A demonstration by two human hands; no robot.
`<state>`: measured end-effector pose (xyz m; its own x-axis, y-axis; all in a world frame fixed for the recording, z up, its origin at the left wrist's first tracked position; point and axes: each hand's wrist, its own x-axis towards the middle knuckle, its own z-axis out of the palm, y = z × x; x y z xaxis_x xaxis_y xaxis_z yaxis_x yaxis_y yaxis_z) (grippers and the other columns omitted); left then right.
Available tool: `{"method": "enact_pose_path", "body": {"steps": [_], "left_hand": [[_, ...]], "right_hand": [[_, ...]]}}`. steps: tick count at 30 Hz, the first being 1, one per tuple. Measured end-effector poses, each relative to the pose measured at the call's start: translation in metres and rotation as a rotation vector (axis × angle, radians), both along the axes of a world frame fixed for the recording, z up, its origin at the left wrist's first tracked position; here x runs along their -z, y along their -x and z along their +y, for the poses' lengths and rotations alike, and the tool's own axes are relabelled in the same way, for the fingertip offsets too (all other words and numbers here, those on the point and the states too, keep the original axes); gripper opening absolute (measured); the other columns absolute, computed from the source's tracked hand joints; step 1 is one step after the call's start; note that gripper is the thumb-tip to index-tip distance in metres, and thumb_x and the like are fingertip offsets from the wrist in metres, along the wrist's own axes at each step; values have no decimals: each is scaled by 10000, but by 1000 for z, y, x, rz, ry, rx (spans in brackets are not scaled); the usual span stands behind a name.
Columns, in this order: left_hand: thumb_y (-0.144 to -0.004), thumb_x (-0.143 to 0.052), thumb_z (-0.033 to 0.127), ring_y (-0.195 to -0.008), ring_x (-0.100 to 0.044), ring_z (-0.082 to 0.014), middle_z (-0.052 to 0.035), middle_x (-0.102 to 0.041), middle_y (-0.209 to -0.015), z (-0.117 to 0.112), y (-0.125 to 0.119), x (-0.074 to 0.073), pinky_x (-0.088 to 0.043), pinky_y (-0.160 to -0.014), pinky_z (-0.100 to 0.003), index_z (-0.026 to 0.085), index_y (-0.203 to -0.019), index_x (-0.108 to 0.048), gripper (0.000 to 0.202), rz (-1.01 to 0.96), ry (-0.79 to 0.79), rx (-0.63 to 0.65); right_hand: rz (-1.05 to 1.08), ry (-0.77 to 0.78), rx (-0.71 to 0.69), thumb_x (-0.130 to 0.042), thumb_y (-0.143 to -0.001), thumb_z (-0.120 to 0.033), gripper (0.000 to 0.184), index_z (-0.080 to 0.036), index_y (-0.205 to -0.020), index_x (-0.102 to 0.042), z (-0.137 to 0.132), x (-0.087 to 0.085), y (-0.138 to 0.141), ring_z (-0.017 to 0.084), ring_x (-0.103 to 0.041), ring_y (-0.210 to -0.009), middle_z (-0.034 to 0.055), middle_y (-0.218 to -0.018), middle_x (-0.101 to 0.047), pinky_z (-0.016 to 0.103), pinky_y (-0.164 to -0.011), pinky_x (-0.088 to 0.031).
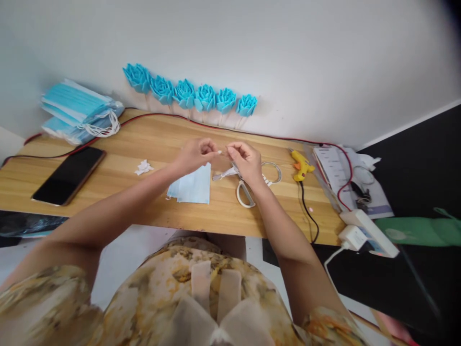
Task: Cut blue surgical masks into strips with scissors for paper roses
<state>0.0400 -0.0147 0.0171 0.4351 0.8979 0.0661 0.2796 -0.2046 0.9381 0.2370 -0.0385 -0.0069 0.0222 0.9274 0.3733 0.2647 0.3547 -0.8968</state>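
Observation:
Over the middle of the table, my left hand [194, 156] pinches a small white scrap [219, 152] that sticks out at its fingertips. Close beside it, my right hand [247, 161] is closed, thumb against fingers. Whatever it may hold is too small to make out. White-handled scissors [245, 194] lie partly hidden under my right hand, blades pointing left. A pale blue piece of mask fabric [192, 186] lies flat below my left hand. Further left is a small heap of white scraps [144, 166].
Several blue fabric flowers [205, 97] on sticks lean against the wall. Face masks [77, 108] are stacked back left, above a phone [68, 175]. A yellow glue gun [301, 166] lies right, its cord running toward the table edge near a power strip [369, 233].

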Motion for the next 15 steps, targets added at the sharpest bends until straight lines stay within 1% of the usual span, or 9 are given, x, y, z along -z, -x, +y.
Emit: {"method": "enact_pose_path", "body": {"steps": [1, 2, 4, 6, 8, 9, 11, 13, 15], "left_hand": [[-780, -659, 338, -557, -534, -118, 8, -607, -633, -2, 16, -3, -376, -541, -237, 184, -798, -591, 169, 59, 11, 7], [-785, -645, 342, -579, -553, -127, 3, -618, -645, -4, 34, -4, -396, -562, -243, 186, -798, -601, 162, 118, -1, -18], [-784, -628, 338, -618, -561, -138, 0, -638, -673, -8, 76, -6, -401, -596, -252, 194, -804, -627, 146, 285, -89, -108], [-803, -608, 346, -643, -562, -153, -8, -654, -710, -13, 117, -2, -388, -616, -271, 198, -832, -655, 159, 526, -153, -195], [-827, -592, 379, -685, -587, -186, -28, -678, -748, -15, 150, 5, -374, -632, -297, 205, -871, -688, 204, 740, -195, -212], [-835, -575, 400, -719, -604, -208, -45, -707, -787, -16, 161, 10, -382, -651, -313, 211, -866, -702, 230, 802, -212, -195], [-855, -537, 430, -836, -649, -251, -74, -754, -912, -16, 176, 18, -431, -740, -341, 222, -873, -729, 284, 824, -225, -133], [-854, -507, 441, -925, -669, -277, -86, -768, -997, -16, 180, 22, -460, -825, -360, 235, -876, -748, 318, 785, -209, -92], [-840, -513, 465, -940, -675, -285, -88, -770, -1015, -17, 179, 21, -470, -842, -362, 240, -885, -758, 335, 747, -167, -108]], "right_hand": [[33, 14, 0, -668, -877, -430, 229, -213, -918, -731, 1, 1, 0, 119, -646, -692, 0, -779, -727, 260, -687, -516], [69, 29, -1, -664, -879, -466, 264, -215, -931, -730, 2, 2, -1, 118, -646, -686, 1, -771, -727, 259, -683, -522], [136, 58, -8, -665, -870, -528, 324, -217, -929, -731, 3, 4, -1, 116, -644, -670, 2, -752, -727, 255, -669, -531], [174, 85, -14, -675, -850, -575, 367, -218, -917, -732, 5, 7, -1, 114, -637, -654, 1, -736, -725, 252, -658, -537], [184, 102, -10, -687, -833, -599, 389, -220, -911, -734, 5, 8, 0, 113, -632, -646, -1, -728, -723, 252, -655, -541], [185, 107, -6, -690, -829, -604, 393, -222, -909, -735, 5, 8, 0, 113, -630, -643, -2, -726, -722, 252, -655, -543], [189, 114, 7, -696, -823, -606, 393, -223, -901, -736, 4, 7, 1, 110, -625, -635, -5, -721, -720, 251, -652, -541], [192, 118, 18, -703, -817, -604, 390, -222, -890, -735, 4, 6, 1, 106, -620, -625, -7, -714, -719, 248, -647, -537], [193, 117, 23, -710, -812, -598, 388, -217, -880, -734, 3, 5, 0, 103, -617, -616, -8, -707, -717, 246, -643, -535]]}}
